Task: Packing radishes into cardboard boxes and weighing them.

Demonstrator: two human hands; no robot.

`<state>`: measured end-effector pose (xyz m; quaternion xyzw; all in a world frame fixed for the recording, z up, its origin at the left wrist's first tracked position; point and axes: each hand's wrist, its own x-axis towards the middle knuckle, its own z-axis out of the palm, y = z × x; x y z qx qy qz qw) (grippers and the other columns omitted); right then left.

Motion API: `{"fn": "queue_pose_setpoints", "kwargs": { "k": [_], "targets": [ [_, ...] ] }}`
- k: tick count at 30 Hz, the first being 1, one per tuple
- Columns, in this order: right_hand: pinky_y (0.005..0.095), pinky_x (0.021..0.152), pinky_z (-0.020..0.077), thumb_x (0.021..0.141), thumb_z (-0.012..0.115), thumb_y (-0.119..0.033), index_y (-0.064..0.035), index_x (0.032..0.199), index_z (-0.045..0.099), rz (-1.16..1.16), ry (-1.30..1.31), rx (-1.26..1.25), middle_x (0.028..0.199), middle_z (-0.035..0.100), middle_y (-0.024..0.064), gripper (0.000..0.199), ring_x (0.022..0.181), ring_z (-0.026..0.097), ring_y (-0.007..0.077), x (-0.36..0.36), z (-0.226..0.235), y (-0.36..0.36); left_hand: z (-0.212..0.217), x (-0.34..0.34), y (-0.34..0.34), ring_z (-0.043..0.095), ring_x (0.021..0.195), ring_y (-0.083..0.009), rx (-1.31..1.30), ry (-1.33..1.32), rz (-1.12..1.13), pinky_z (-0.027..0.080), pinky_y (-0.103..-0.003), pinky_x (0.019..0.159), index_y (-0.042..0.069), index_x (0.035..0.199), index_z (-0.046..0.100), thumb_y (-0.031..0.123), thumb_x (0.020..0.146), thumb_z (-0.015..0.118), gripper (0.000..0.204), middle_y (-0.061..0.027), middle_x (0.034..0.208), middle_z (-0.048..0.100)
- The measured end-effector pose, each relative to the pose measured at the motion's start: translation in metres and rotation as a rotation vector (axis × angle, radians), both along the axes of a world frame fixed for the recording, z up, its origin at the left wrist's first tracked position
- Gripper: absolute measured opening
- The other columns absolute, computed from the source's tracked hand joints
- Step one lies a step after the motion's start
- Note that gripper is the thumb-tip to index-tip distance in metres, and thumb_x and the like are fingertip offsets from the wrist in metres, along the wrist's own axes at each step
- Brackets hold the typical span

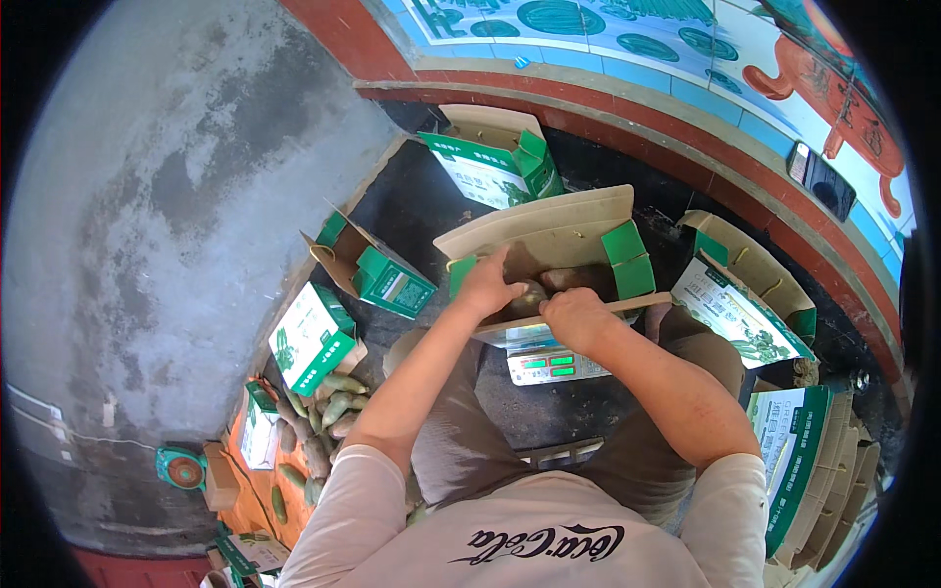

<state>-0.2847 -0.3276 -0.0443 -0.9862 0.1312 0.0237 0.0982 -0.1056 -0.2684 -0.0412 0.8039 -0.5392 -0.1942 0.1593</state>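
An open cardboard carton [549, 211] with green inner flaps stands on a digital scale [557, 367] with lit green displays, between my knees. Both my hands reach into it over its near flap. Inside, my left hand [485, 287] curls its fingers and thumb against a greenish-brown root vegetable [530, 296], perhaps a radish. My right hand [576, 318] closes at the other end of the same root, its fingertips partly hidden. A second brownish root [578, 278] lies behind it along the carton's far side. Shadow covers the carton's bottom.
Several long green roots [341, 404] are heaped on an orange sheet [240, 500] at the left. Green-and-white cartons surround me: one far [480, 171], one left [312, 338], one right [735, 309]. Flattened cartons [823, 480] lean at the lower right. A phone [821, 180] rests against the tiled wall.
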Motion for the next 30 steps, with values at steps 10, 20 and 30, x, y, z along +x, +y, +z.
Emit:
{"fn": "queue_pose_setpoints", "kwargs": {
  "k": [10, 20, 30],
  "targets": [
    [0.0386, 0.064, 0.0528, 0.079, 0.05, -0.011, -0.0057, 0.084, 0.062, -0.02, -0.065, -0.026, 0.081, 0.067, 0.012, 0.014, 0.078, 0.066, 0.0276, 0.001, -0.005, -0.001, 0.069, 0.037, 0.091, 0.06, 0.089, -0.0153, -0.553, 0.601, 0.351, 0.046, -0.027, 0.072, 0.002, 0.116, 0.055, 0.02, 0.088, 0.057, 0.033, -0.0093, 0.098, 0.064],
    [0.0385, 0.065, 0.0522, 0.079, 0.051, -0.008, -0.0063, 0.084, 0.061, -0.043, 0.018, -0.06, 0.079, 0.066, 0.0123, 0.012, 0.078, 0.066, 0.0278, 0.0, 0.002, -0.003, -0.09, 0.109, 0.277, 0.06, 0.075, -0.0155, -0.368, 0.376, 0.857, 0.046, -0.028, 0.066, 0.001, 0.098, 0.062, 0.021, 0.086, 0.057, 0.024, -0.0082, 0.083, 0.065],
    [0.0407, 0.064, 0.051, 0.079, 0.052, -0.008, -0.0059, 0.084, 0.06, 0.013, 0.024, -0.065, 0.078, 0.064, 0.0137, 0.01, 0.075, 0.064, 0.0296, 0.002, 0.001, -0.009, -0.249, 0.04, 0.405, 0.058, 0.102, -0.0342, 0.679, 0.183, 0.709, 0.044, -0.041, 0.091, 0.003, 0.111, 0.06, 0.034, 0.079, 0.061, 0.045, -0.0198, 0.107, 0.062]
  ]
}}
